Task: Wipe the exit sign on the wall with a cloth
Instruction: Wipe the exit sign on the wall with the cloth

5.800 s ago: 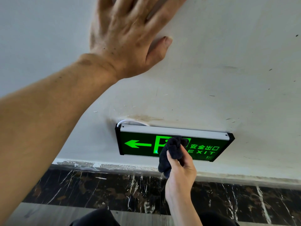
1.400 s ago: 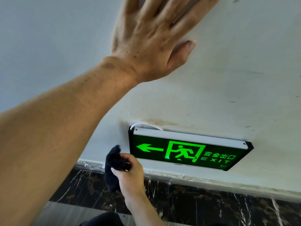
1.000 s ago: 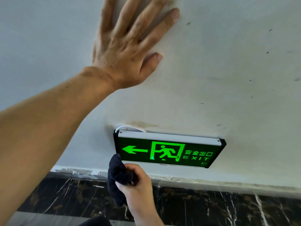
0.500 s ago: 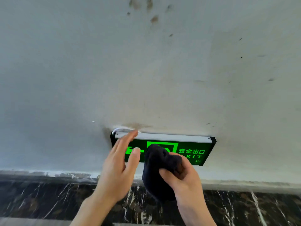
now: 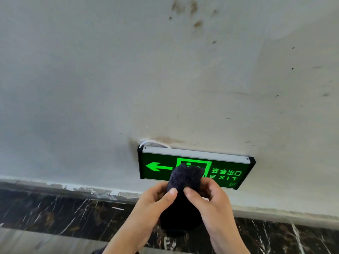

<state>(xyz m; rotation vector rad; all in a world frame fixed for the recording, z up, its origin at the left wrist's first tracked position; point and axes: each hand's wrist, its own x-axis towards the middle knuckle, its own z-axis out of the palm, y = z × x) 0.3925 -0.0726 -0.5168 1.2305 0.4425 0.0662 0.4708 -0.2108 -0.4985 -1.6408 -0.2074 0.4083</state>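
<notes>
A lit green exit sign [image 5: 225, 171] with a left arrow, a running figure and the word EXIT is fixed low on the pale wall [image 5: 110, 79], a silver strip along its top. A bunched dark cloth [image 5: 183, 182] is held in front of the sign's middle and hides most of the running figure. My left hand [image 5: 156, 200] grips the cloth from the left, thumb on its front. My right hand [image 5: 212, 200] grips it from the right. Whether the cloth touches the sign I cannot tell.
A white cable [image 5: 152, 143] loops out at the sign's top left corner. Below the wall runs a chipped pale ledge [image 5: 82, 187], then dark marble skirting [image 5: 55, 211] with white veins. Brown smudges [image 5: 194, 13] mark the wall high up.
My left hand has come down off the wall above the sign and taken hold of the cloth beside my right hand. The cloth has moved from the sign's left end to its middle.
</notes>
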